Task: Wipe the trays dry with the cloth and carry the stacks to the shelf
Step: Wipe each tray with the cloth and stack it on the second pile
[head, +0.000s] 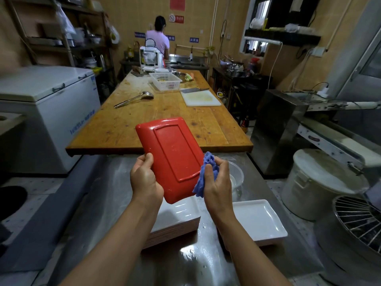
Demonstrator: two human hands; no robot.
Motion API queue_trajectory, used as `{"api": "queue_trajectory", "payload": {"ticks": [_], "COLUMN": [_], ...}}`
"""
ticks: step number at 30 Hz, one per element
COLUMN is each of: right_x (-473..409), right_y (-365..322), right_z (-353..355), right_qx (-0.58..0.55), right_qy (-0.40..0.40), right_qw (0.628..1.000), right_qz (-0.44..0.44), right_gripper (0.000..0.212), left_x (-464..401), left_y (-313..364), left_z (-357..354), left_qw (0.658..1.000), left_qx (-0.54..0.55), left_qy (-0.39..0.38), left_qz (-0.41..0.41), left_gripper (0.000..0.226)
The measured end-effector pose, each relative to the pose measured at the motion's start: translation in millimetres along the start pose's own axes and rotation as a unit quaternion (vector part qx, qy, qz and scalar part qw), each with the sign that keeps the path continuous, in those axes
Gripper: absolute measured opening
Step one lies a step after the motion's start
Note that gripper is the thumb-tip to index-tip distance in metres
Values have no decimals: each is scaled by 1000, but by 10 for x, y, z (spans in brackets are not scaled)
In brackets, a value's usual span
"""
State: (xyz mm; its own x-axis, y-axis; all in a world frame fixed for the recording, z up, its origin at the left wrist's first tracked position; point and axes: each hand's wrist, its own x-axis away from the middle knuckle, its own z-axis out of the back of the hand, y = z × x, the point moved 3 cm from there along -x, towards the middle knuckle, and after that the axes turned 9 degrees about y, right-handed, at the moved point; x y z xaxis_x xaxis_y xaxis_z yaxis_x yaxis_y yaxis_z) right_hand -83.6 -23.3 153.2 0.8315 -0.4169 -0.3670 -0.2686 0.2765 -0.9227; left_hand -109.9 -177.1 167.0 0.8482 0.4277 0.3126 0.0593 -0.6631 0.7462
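Note:
A red rectangular tray (173, 153) is held up over the steel counter, its underside facing me, with water drops on it. My left hand (144, 178) grips its lower left edge. My right hand (216, 180) holds a bunched blue cloth (206, 174) against the tray's lower right edge. Below my hands a stack of trays (175, 221) with a white top face rests on the counter. To its right sits a shorter white stack (259, 221).
The wet steel counter (115, 195) meets a long wooden table (160, 112) holding a ladle, cutting board and white basket. A clear bowl (237, 176) sits behind my right hand. A chest freezer (47, 112) stands left, a white bin (317, 182) right. A person stands far back.

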Motion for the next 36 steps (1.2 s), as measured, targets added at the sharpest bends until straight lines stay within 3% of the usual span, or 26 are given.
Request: {"api": "queue_trajectory", "payload": {"ticks": [7, 13, 16, 20, 22, 26, 31, 36], "right_x": [-61, -253, -383, -559, -621, -664, -617, -497], "right_y": [-32, 16, 6, -60, -103, -175, -146, -193], "right_z": [-33, 121, 258, 397, 411, 355, 250, 216], "right_qx": [-24, -151, -160, -139, -127, -94, 116, 173], "right_qy": [6, 4, -34, -93, -120, -160, -134, -129], "right_qw": [999, 982, 980, 980, 979, 980, 982, 962], "right_qz": [-28, -110, -115, -108, -101, -65, 62, 165], "right_gripper": [32, 42, 45, 47, 49, 46, 39, 41], "left_x": [57, 40, -74, -238, -244, -204, -222, -242], "left_y": [-41, 7, 143, 346, 379, 338, 287, 310], "left_z": [-22, 70, 163, 225, 215, 167, 161, 172], "left_qw": [999, 984, 969, 966, 958, 959, 975, 985], "left_qx": [29, 20, -54, -78, -105, -124, -76, -18], "left_qy": [-19, -159, -208, -177, -178, -160, -150, -116], "left_qz": [7, 79, 123, 173, 197, 198, 146, 127], "left_gripper": [17, 14, 28, 56, 57, 27, 22, 20]}}
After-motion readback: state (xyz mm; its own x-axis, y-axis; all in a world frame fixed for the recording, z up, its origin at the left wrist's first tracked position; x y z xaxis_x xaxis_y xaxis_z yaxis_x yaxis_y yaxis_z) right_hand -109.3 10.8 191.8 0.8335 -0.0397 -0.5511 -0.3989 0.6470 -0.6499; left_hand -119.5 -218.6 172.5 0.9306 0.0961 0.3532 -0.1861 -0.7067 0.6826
